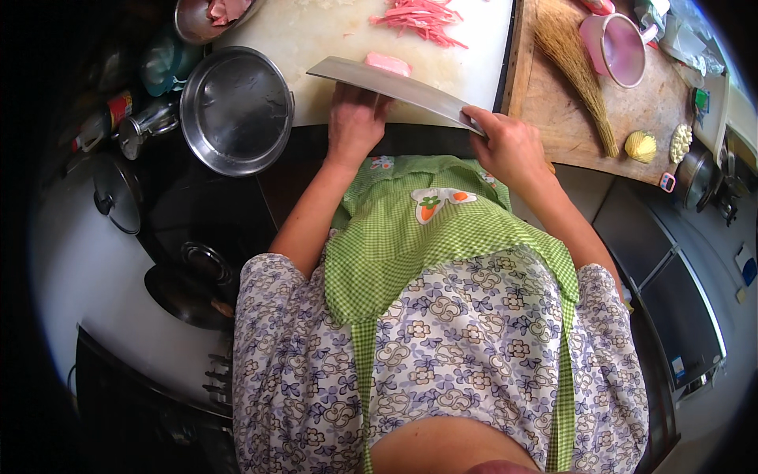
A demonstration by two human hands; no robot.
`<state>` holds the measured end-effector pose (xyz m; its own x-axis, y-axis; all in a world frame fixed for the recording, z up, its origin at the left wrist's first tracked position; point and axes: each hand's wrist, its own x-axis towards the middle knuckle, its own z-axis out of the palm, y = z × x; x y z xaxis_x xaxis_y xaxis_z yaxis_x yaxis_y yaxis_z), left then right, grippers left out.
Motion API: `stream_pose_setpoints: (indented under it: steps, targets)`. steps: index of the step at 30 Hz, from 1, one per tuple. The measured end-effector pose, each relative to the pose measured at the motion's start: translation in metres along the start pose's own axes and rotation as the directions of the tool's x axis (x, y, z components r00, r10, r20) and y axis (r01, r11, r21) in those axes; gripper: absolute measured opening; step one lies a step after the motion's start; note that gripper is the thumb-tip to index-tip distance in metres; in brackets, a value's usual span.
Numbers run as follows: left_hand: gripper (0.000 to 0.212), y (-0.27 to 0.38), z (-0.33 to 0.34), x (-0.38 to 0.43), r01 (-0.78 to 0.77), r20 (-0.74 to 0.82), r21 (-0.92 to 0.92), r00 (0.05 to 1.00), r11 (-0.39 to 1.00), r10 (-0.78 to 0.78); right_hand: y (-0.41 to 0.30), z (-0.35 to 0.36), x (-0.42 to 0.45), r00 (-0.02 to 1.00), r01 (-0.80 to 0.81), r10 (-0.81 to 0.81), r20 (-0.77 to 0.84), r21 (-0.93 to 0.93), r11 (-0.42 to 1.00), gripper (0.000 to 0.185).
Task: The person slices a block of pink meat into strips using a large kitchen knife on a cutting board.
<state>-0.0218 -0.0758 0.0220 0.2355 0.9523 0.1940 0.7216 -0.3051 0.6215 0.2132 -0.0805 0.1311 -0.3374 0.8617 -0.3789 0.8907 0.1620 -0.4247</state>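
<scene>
My right hand (510,142) grips the handle end of a broad metal cleaver (391,86), its blade reaching leftward over a white cutting board (482,65). Just beyond the blade lies a pink block, apparently meat (388,63), partly hidden by the blade. On the near side my left hand (356,121) has its fingertips under or behind the blade; whether they hold anything cannot be seen. Farther back on the board is a pile of thin pink strips (423,22), with some pale shreds (323,2) at the top edge.
Left of the board stands a round steel pan (237,112), with a metal bowl (198,26) of pink pieces behind it. On the wooden board (577,133) at the right are a straw whisk brush (577,77), a pink plastic cup (622,50) and a small timer (667,182).
</scene>
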Motion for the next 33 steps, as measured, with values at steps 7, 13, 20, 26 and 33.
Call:
stream_pose_setpoints:
  steps: [7,13,20,26,33]
  targets:
    - [0.034,0.013,0.005,0.005,0.058,0.027,-0.004,0.998,0.998,-0.058,0.012,-0.025,-0.01,0.984,-0.065,0.071,0.161,-0.047,0.997,0.033]
    - [0.033,0.018,0.003,0.011,0.039,0.053,-0.001,0.998,0.999,-0.039,0.016,-0.043,-0.016,0.931,-0.128,0.172,0.321,-0.154,0.98,0.027]
    - [0.034,0.021,0.003,0.01,0.117,0.024,-0.09,0.993,0.989,-0.116,-0.011,-0.017,0.037,0.934,-0.075,0.115,0.339,-0.13,0.989,0.03]
    - [0.034,0.022,0.003,0.007,0.13,0.01,-0.071,0.992,0.989,-0.13,0.004,-0.028,0.002,0.912,-0.147,0.207,0.354,-0.19,0.971,0.023]
    - [0.037,0.026,0.012,0.005,0.166,0.001,-0.11,0.986,0.98,-0.167,-0.01,-0.002,0.043,0.945,-0.076,0.129,0.3,-0.184,0.98,0.024]
